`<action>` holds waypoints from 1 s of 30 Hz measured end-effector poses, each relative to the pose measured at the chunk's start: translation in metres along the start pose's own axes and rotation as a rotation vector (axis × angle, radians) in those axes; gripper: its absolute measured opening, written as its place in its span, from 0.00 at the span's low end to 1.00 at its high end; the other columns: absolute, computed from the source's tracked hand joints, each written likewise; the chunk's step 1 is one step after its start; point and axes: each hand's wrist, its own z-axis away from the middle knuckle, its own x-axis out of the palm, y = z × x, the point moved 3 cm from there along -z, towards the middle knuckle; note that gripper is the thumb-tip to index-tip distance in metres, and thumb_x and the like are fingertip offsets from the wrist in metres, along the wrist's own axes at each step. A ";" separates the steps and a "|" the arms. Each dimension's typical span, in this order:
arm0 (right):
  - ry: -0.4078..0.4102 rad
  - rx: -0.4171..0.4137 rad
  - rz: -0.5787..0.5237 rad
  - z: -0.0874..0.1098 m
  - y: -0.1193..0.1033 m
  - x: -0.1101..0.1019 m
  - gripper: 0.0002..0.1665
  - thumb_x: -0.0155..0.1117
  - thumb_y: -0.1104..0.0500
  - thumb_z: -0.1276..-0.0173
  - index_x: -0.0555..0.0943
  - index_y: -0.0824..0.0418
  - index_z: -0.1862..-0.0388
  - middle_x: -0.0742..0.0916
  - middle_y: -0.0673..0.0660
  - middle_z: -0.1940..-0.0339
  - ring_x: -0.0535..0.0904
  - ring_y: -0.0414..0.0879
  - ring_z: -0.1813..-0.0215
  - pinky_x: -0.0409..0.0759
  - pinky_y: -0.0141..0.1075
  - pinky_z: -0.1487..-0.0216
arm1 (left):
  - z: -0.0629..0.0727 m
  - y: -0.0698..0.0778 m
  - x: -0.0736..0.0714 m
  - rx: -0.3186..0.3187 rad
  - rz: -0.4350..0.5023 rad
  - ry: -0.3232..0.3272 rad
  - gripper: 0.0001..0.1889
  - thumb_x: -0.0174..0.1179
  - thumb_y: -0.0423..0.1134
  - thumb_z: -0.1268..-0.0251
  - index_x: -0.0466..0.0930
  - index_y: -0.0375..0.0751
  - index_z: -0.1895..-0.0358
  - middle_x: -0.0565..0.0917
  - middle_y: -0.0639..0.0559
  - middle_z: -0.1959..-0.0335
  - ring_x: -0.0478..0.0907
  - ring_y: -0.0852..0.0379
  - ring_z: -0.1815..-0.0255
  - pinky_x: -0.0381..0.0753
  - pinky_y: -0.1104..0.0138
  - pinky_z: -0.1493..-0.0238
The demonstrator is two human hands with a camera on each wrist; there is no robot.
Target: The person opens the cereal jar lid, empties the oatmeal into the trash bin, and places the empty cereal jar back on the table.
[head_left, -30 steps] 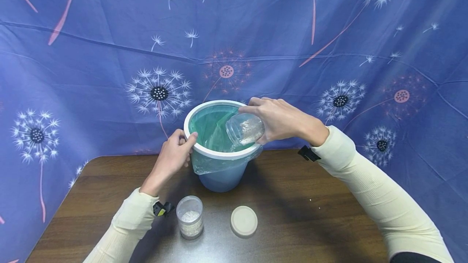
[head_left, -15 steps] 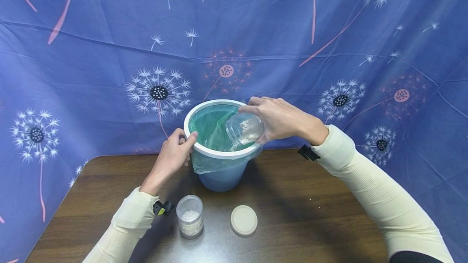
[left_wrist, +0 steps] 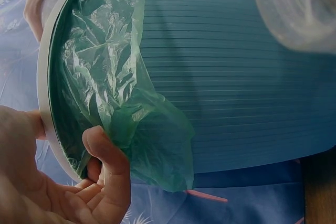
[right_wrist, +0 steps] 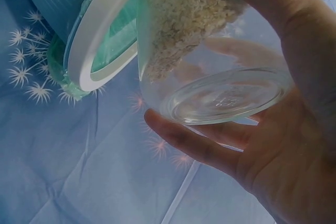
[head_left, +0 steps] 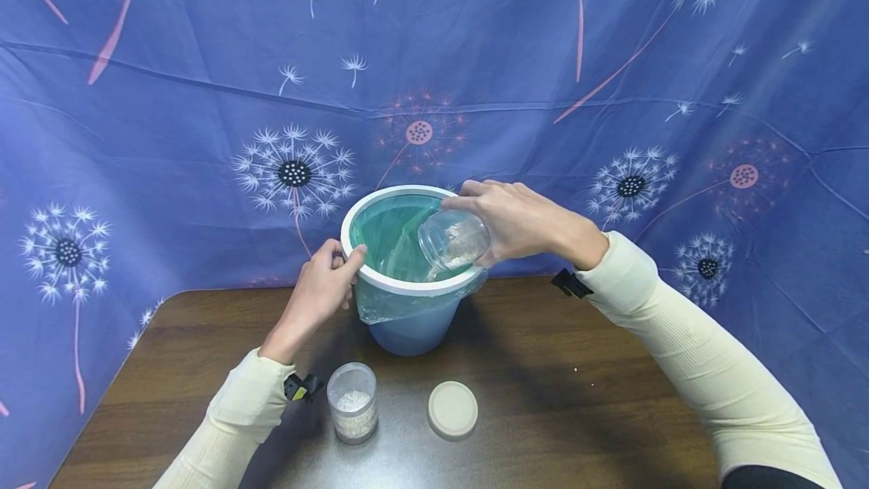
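Note:
A blue trash can [head_left: 410, 334] stands upright, its green plastic liner [left_wrist: 107, 45] folded out over the side under a white rim ring [head_left: 414, 290]. My left hand [head_left: 322, 281] grips the left of the rim, thumb and fingers on either side of it. Over the right of the opening, my right hand [head_left: 523, 221] holds a clear jar [head_left: 453, 240] tilted, its mouth toward the inside of the can. Pale grains [right_wrist: 186, 19] slope inside that jar, and a few pale bits show on the liner below its mouth.
Nearer on the wooden table [head_left: 529, 429] stands a second clear jar [head_left: 353, 404], uncovered and partly full of white grains. A round cream lid [head_left: 452, 409] lies to its right. Two tiny white specks lie farther right. Patterned blue cloth [head_left: 509, 59] hangs behind.
The pale grains in the tilted jar have shifted and look somewhat less. Both hands and the can stay almost in place.

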 end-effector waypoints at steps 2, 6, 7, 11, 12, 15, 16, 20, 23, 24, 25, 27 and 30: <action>-0.001 -0.002 0.001 -0.001 0.000 0.000 0.56 0.92 0.44 0.56 0.79 0.52 0.26 0.82 0.55 0.47 0.81 0.53 0.53 0.85 0.53 0.54 | 0.000 0.000 0.000 -0.002 0.000 0.000 0.23 0.55 0.60 0.17 0.72 0.40 0.55 0.81 0.46 0.73 0.79 0.52 0.82 0.84 0.57 0.75; -0.004 -0.004 0.004 -0.001 0.000 0.001 0.57 0.93 0.44 0.56 0.79 0.52 0.26 0.82 0.55 0.47 0.81 0.53 0.52 0.86 0.54 0.54 | 0.000 -0.001 0.000 -0.004 -0.002 0.002 0.24 0.55 0.60 0.18 0.72 0.40 0.56 0.81 0.46 0.73 0.80 0.50 0.81 0.85 0.55 0.74; -0.004 -0.005 0.005 -0.001 -0.001 0.000 0.57 0.93 0.43 0.57 0.79 0.52 0.26 0.82 0.55 0.47 0.81 0.53 0.52 0.86 0.54 0.53 | 0.000 -0.001 0.000 -0.004 -0.002 0.002 0.23 0.55 0.60 0.18 0.72 0.40 0.56 0.81 0.46 0.73 0.80 0.50 0.81 0.85 0.54 0.74; -0.004 -0.013 0.009 -0.002 -0.001 0.000 0.56 0.93 0.43 0.57 0.79 0.53 0.27 0.82 0.55 0.48 0.81 0.53 0.52 0.85 0.54 0.53 | 0.000 -0.001 0.000 -0.005 -0.001 0.001 0.22 0.55 0.58 0.17 0.72 0.40 0.56 0.81 0.46 0.72 0.79 0.51 0.81 0.85 0.56 0.75; -0.004 -0.015 0.011 -0.002 -0.001 0.000 0.56 0.93 0.44 0.57 0.79 0.53 0.27 0.82 0.55 0.48 0.81 0.53 0.52 0.85 0.54 0.53 | 0.000 -0.001 0.000 -0.005 -0.001 0.001 0.22 0.55 0.58 0.17 0.72 0.40 0.56 0.81 0.46 0.72 0.79 0.51 0.81 0.85 0.57 0.75; -0.006 -0.020 0.016 -0.003 -0.001 -0.001 0.56 0.92 0.44 0.56 0.79 0.53 0.27 0.82 0.55 0.48 0.80 0.53 0.53 0.85 0.53 0.55 | -0.001 -0.001 0.000 -0.005 0.000 0.001 0.21 0.55 0.57 0.17 0.72 0.40 0.56 0.81 0.46 0.72 0.79 0.51 0.81 0.84 0.58 0.75; -0.007 -0.021 0.018 -0.003 -0.001 -0.001 0.56 0.92 0.44 0.56 0.79 0.53 0.27 0.82 0.55 0.48 0.80 0.53 0.53 0.85 0.53 0.55 | -0.001 -0.001 0.000 -0.005 0.000 0.001 0.21 0.55 0.57 0.17 0.72 0.40 0.56 0.81 0.46 0.72 0.79 0.52 0.81 0.84 0.58 0.76; -0.010 -0.025 0.021 -0.004 -0.002 -0.001 0.56 0.92 0.44 0.56 0.79 0.53 0.27 0.82 0.56 0.48 0.80 0.53 0.52 0.85 0.53 0.55 | -0.001 -0.001 0.000 -0.003 -0.001 0.001 0.22 0.55 0.58 0.17 0.72 0.40 0.56 0.81 0.46 0.72 0.79 0.51 0.81 0.84 0.57 0.75; -0.013 -0.025 0.019 -0.004 -0.002 -0.001 0.56 0.92 0.44 0.56 0.79 0.53 0.27 0.83 0.56 0.47 0.81 0.54 0.52 0.85 0.54 0.54 | -0.001 -0.001 0.000 -0.002 -0.003 0.002 0.23 0.55 0.60 0.17 0.72 0.40 0.55 0.81 0.46 0.73 0.80 0.48 0.81 0.83 0.59 0.76; -0.015 -0.025 0.018 -0.004 -0.002 -0.001 0.56 0.92 0.43 0.57 0.79 0.53 0.27 0.83 0.56 0.47 0.81 0.54 0.52 0.85 0.54 0.54 | -0.001 -0.002 0.000 -0.002 -0.003 0.002 0.24 0.55 0.61 0.18 0.72 0.40 0.55 0.81 0.46 0.73 0.81 0.46 0.80 0.83 0.59 0.76; -0.015 -0.025 0.018 -0.004 -0.002 -0.001 0.56 0.93 0.43 0.57 0.79 0.53 0.27 0.83 0.56 0.47 0.81 0.54 0.51 0.85 0.54 0.53 | -0.001 -0.002 0.000 -0.002 -0.004 0.002 0.24 0.55 0.61 0.18 0.72 0.40 0.55 0.81 0.47 0.73 0.81 0.46 0.80 0.83 0.60 0.76; -0.017 -0.026 0.016 -0.004 -0.002 -0.001 0.56 0.93 0.43 0.57 0.79 0.53 0.27 0.83 0.56 0.47 0.81 0.55 0.51 0.85 0.54 0.53 | -0.001 -0.002 0.001 -0.003 -0.003 0.002 0.25 0.55 0.62 0.18 0.72 0.40 0.56 0.81 0.47 0.73 0.81 0.44 0.79 0.83 0.59 0.76; -0.021 -0.027 0.017 -0.004 -0.002 -0.002 0.56 0.93 0.43 0.57 0.79 0.53 0.27 0.82 0.56 0.48 0.81 0.55 0.51 0.85 0.54 0.54 | 0.000 -0.001 0.001 -0.006 0.000 0.004 0.24 0.55 0.61 0.18 0.72 0.40 0.56 0.81 0.47 0.73 0.81 0.44 0.80 0.84 0.58 0.75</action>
